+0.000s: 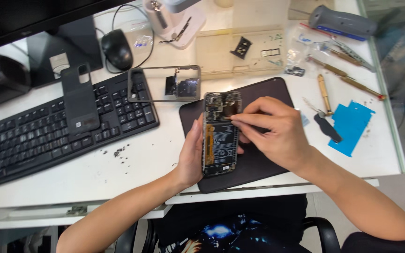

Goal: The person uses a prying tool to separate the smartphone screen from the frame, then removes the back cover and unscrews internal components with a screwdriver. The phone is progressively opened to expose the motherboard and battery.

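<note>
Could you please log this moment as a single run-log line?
left hand: steadies opened phone | right hand: fingertips at phone's upper part | surface: dark mat

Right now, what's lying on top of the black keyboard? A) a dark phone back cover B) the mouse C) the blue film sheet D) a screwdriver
A: a dark phone back cover lies across the keys of the black keyboard.

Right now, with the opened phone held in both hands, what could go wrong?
1. The left hand only steadies one edge of the opened black smartphone with exposed battery, which is tilted above the dark rectangular work mat; it might slip.
2. The right hand fingertips press near the exposed top boards, which could be damaged.
3. The tiny loose screws on the white desk could scatter.
</note>
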